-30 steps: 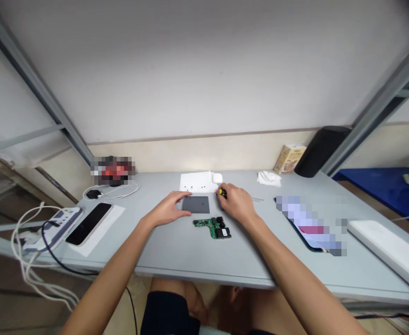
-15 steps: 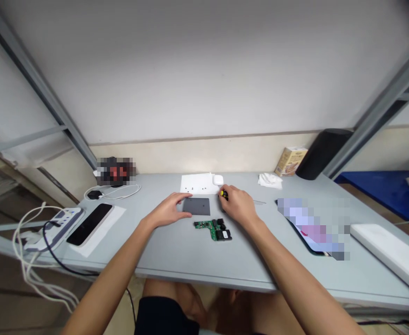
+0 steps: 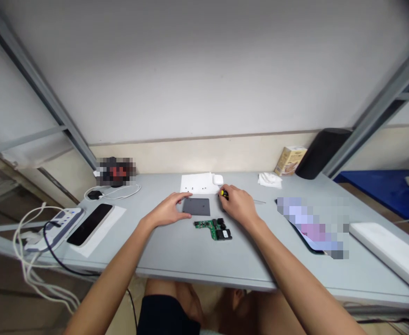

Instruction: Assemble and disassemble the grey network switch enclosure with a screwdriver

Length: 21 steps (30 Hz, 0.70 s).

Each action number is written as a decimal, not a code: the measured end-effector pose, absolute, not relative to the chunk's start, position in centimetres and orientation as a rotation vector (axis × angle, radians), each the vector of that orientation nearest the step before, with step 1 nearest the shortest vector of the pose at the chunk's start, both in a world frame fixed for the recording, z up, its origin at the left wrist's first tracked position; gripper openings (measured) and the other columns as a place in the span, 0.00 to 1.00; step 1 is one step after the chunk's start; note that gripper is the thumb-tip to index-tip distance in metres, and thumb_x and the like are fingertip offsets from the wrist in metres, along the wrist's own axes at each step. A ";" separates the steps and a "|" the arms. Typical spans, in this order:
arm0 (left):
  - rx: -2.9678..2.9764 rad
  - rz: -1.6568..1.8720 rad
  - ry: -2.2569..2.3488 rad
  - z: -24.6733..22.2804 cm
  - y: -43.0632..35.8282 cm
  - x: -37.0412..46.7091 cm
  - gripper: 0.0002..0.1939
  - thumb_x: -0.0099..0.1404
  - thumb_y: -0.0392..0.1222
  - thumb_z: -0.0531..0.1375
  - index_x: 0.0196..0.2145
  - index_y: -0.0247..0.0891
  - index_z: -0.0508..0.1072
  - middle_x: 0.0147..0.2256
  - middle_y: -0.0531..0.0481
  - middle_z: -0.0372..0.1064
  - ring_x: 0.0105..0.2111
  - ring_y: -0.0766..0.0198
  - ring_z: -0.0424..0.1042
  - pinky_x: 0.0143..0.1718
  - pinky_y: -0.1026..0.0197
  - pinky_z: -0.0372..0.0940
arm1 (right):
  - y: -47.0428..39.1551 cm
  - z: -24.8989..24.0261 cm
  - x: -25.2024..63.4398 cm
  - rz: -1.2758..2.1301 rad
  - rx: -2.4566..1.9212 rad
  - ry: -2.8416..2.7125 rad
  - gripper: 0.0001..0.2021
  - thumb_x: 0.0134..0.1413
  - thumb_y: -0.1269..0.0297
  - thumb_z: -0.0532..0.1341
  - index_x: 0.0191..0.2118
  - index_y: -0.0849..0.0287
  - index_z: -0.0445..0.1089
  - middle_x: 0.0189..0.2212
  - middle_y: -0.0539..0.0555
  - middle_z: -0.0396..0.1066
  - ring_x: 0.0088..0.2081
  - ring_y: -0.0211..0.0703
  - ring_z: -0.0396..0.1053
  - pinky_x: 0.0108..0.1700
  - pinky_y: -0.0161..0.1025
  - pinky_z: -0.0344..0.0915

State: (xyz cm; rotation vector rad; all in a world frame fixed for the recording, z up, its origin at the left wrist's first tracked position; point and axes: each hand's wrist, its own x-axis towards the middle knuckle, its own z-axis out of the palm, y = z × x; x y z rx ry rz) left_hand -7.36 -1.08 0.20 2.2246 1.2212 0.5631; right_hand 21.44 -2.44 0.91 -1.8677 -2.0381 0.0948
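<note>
A flat dark grey plate (image 3: 197,207) lies on the table. At its left end is my left hand (image 3: 169,209), thumb and index finger spread along its near and far sides; whether the fingertips press on it I cannot tell. My right hand (image 3: 238,202), to the right of the plate, is closed round a black and yellow handle, which looks like a screwdriver (image 3: 224,194). A thin metal rod (image 3: 259,202) shows past the knuckles; its join to the handle is hidden. Nearer me lies a green circuit board (image 3: 213,228) with black parts.
Several tiny dark screws rest on a white paper (image 3: 197,181), beside a white case (image 3: 218,179). At the left are a phone (image 3: 90,224) and a power strip (image 3: 57,225) with cables. Rightward stand a tablet-like device (image 3: 309,228), tissue (image 3: 270,180), box (image 3: 291,160) and black cylinder (image 3: 321,153).
</note>
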 end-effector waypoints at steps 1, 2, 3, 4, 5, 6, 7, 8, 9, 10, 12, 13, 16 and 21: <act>2.223 0.559 1.223 0.2 -1.1 -7.4 0.40 0.60 0.52 0.74 0.67 0.47 0.69 0.60 0.41 0.69 0.51 0.51 0.72 0.58 0.48 0.69 | -2.4 0.9 21.5 0.095 -1.868 -2.035 0.12 0.71 0.61 0.54 0.49 0.53 0.74 0.46 0.57 0.80 0.42 0.49 0.75 0.39 0.40 0.56; 2.224 0.557 1.223 0.2 -1.0 -7.4 0.41 0.60 0.52 0.74 0.67 0.47 0.69 0.59 0.41 0.69 0.51 0.51 0.72 0.58 0.48 0.69 | -2.4 0.9 21.5 0.095 -1.864 -2.034 0.12 0.71 0.61 0.54 0.49 0.54 0.74 0.46 0.56 0.80 0.41 0.49 0.75 0.38 0.41 0.55; 2.227 0.555 1.222 0.2 -1.0 -7.4 0.41 0.60 0.52 0.74 0.67 0.47 0.69 0.59 0.41 0.69 0.51 0.51 0.72 0.58 0.48 0.69 | -2.4 0.9 21.5 0.094 -1.860 -2.033 0.12 0.71 0.61 0.54 0.49 0.54 0.74 0.46 0.56 0.80 0.41 0.49 0.75 0.38 0.41 0.55; 2.229 0.555 1.220 0.2 -1.0 -7.4 0.41 0.60 0.52 0.74 0.68 0.47 0.69 0.59 0.41 0.69 0.51 0.51 0.72 0.58 0.48 0.69 | -2.4 0.9 21.5 0.095 -1.857 -2.033 0.12 0.71 0.61 0.54 0.49 0.54 0.74 0.45 0.56 0.80 0.41 0.49 0.75 0.38 0.41 0.55; 2.230 0.555 1.218 0.2 -1.0 -7.4 0.41 0.60 0.53 0.74 0.68 0.48 0.69 0.59 0.41 0.69 0.51 0.51 0.72 0.58 0.48 0.69 | -2.5 0.9 21.5 0.097 -1.853 -2.035 0.12 0.71 0.61 0.54 0.49 0.54 0.74 0.45 0.56 0.80 0.41 0.49 0.75 0.38 0.41 0.55; 2.230 0.556 1.218 0.1 -1.0 -7.5 0.41 0.60 0.53 0.74 0.68 0.48 0.68 0.59 0.41 0.69 0.51 0.51 0.72 0.58 0.48 0.69 | -2.5 0.9 21.5 0.100 -1.851 -2.035 0.12 0.71 0.61 0.54 0.49 0.54 0.74 0.45 0.56 0.80 0.41 0.49 0.75 0.38 0.41 0.55; 2.228 0.555 1.217 0.1 -1.0 -7.5 0.41 0.60 0.53 0.74 0.68 0.48 0.68 0.59 0.42 0.69 0.51 0.51 0.72 0.58 0.48 0.69 | -2.5 0.9 21.5 0.104 -1.852 -2.034 0.12 0.71 0.61 0.55 0.49 0.54 0.74 0.45 0.56 0.80 0.41 0.49 0.75 0.38 0.40 0.55; 2.225 0.554 1.217 0.1 -1.0 -7.5 0.41 0.60 0.53 0.74 0.68 0.48 0.68 0.59 0.42 0.69 0.51 0.52 0.72 0.58 0.48 0.69 | -2.4 0.9 21.5 0.108 -1.853 -2.034 0.12 0.71 0.61 0.55 0.49 0.54 0.74 0.45 0.56 0.80 0.41 0.49 0.75 0.38 0.40 0.55; 2.222 0.552 1.218 0.1 -1.0 -7.5 0.41 0.60 0.53 0.74 0.68 0.49 0.68 0.59 0.42 0.69 0.51 0.52 0.71 0.58 0.48 0.68 | -2.4 0.9 21.5 0.110 -1.855 -2.033 0.12 0.70 0.61 0.55 0.49 0.54 0.74 0.46 0.56 0.80 0.41 0.49 0.75 0.38 0.40 0.55; 2.219 0.551 1.220 0.1 -1.0 -7.6 0.41 0.60 0.53 0.74 0.68 0.49 0.68 0.58 0.42 0.69 0.51 0.52 0.71 0.58 0.49 0.68 | -2.4 0.9 21.6 0.110 -1.856 -2.032 0.12 0.70 0.62 0.55 0.49 0.54 0.74 0.46 0.56 0.80 0.41 0.49 0.75 0.38 0.40 0.55; 2.215 0.553 1.222 0.1 -0.9 -7.6 0.41 0.59 0.53 0.74 0.68 0.49 0.69 0.57 0.43 0.70 0.51 0.52 0.71 0.58 0.49 0.68 | -2.4 0.8 21.6 0.107 -1.855 -2.031 0.11 0.70 0.62 0.55 0.49 0.53 0.74 0.46 0.56 0.80 0.42 0.50 0.76 0.38 0.40 0.55; 2.214 0.556 1.224 0.1 -0.9 -7.6 0.41 0.59 0.53 0.75 0.67 0.49 0.69 0.57 0.43 0.70 0.51 0.52 0.71 0.58 0.49 0.68 | -2.4 0.8 21.7 0.105 -1.854 -2.030 0.11 0.70 0.62 0.55 0.49 0.53 0.74 0.46 0.56 0.80 0.42 0.50 0.76 0.38 0.40 0.55; 2.220 0.565 1.229 0.2 -1.0 -7.5 0.41 0.59 0.52 0.75 0.67 0.48 0.70 0.55 0.43 0.71 0.50 0.52 0.71 0.57 0.49 0.69 | -2.3 0.6 21.8 0.105 -1.850 -2.027 0.12 0.70 0.62 0.55 0.49 0.53 0.74 0.46 0.56 0.80 0.41 0.50 0.76 0.38 0.40 0.56; 2.228 0.577 1.227 0.3 -0.9 -7.3 0.40 0.59 0.52 0.74 0.66 0.47 0.70 0.55 0.42 0.71 0.49 0.52 0.72 0.57 0.49 0.69 | -2.3 0.7 21.9 0.128 -1.858 -2.022 0.11 0.70 0.63 0.55 0.50 0.53 0.74 0.47 0.56 0.80 0.44 0.50 0.76 0.39 0.40 0.57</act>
